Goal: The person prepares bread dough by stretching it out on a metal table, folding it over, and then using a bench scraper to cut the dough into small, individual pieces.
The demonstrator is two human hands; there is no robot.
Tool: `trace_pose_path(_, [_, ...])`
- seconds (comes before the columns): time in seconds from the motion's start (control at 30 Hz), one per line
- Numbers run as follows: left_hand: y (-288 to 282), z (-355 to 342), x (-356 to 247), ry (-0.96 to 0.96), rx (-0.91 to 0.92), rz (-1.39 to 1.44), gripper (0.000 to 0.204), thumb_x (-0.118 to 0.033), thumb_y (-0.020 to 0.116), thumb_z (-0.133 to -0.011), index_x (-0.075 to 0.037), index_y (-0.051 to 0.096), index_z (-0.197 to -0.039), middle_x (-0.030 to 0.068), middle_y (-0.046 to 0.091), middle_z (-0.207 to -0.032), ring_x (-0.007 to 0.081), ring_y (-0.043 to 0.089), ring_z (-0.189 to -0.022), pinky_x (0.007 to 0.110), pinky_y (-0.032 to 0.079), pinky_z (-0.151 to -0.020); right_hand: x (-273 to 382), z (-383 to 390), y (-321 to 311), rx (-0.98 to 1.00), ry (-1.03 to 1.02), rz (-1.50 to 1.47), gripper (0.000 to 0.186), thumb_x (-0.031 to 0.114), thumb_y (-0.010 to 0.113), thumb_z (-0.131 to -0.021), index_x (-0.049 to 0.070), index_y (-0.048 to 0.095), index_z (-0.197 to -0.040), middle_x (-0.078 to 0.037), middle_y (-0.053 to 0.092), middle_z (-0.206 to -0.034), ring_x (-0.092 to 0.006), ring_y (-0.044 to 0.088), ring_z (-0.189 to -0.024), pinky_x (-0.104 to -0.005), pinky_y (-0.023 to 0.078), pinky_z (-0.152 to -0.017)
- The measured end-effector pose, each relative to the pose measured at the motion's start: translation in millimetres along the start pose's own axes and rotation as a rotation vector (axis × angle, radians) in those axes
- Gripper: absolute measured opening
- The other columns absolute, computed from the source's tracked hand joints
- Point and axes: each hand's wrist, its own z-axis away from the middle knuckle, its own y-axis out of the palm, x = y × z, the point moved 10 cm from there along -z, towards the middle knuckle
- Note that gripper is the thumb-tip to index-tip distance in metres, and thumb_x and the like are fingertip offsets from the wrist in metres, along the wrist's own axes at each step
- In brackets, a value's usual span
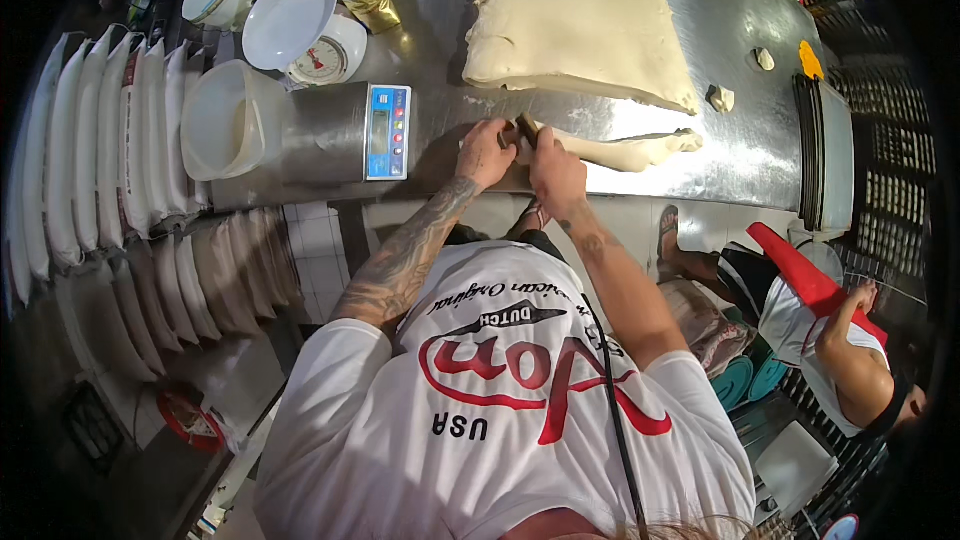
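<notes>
My left hand (485, 155) is closed at the left end of a long, pale dough strip (630, 150); what its fingers grip is too small to make out. Beside it, my right hand (557, 175) grips a dark cutting tool (527, 125) over that end of the strip. The strip lies along the front of the steel table (750, 165). Behind it rests a large dough slab (575, 15). Left of my hands stands a scale with a blue display panel (387, 132).
Plastic tub (220, 120), dishes (285, 15) and stacked sacks (85, 155) fill the left. Two small dough lumps (720, 98) lie at the right, near stacked trays (820, 155). A co-worker (840, 360) is at the lower right, below the table's edge.
</notes>
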Motion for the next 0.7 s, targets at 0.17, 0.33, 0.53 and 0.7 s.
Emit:
trace_pose_path(0.17, [15.9,-15.0,-2.9,-0.069,0.121,-0.05,0.047,-0.019,0.071,-0.087,-0.004,0.058,-0.13,0.024,0.065,-0.124,0.0443,0.061,-0.116,0.052,0.049,-0.1,-6.7,-31.9,19.9,0.05,0.005,0.079,0.025,0.019,0.053,-0.097,0.004,0.051,-0.118,-0.022,0.074,-0.091,-0.0422,0.073,-0.079,-0.0525,0.058,-0.067])
trace_pose_path(0.33, [8.5,1.0,3.0,-0.044,0.086,-0.086,0.048,-0.025,0.075,-0.089,-0.009,0.06,-0.132,0.0214,0.058,-0.127,0.0433,0.058,-0.12,0.051,0.051,-0.098,-30.8,30.4,8.0,0.323,-0.004,-0.006,0.033,0.019,0.054,-0.095,0.002,0.045,-0.122,-0.027,0.072,-0.097,-0.0478,0.071,-0.086,-0.057,0.055,-0.076])
trace_pose_path(0.53, [-107.0,25.1,15.8,0.015,-0.271,0.112,0.033,-0.01,0.079,-0.081,-0.007,0.058,-0.106,0.0157,0.065,-0.1,0.0321,0.066,-0.093,0.044,0.054,-0.083,-108.0,96.3,-12.7,0.284,0.024,-0.343,0.05,0.027,0.073,-0.088,0.0,0.053,-0.126,-0.028,0.07,-0.108,-0.0474,0.068,-0.102,-0.0506,0.055,-0.084])
trace_pose_path(0.7, [-267.1,60.2,101.4,-0.096,-0.63,-0.016,0.036,-0.022,0.076,-0.089,-0.002,0.062,-0.116,0.0209,0.066,-0.109,0.0361,0.065,-0.101,0.044,0.053,-0.089,-123.1,96.6,-28.6,0.119,0.119,-0.566,0.038,0.016,0.072,-0.095,-0.001,0.06,-0.127,-0.019,0.074,-0.107,-0.0282,0.072,-0.097,-0.0385,0.055,-0.085])
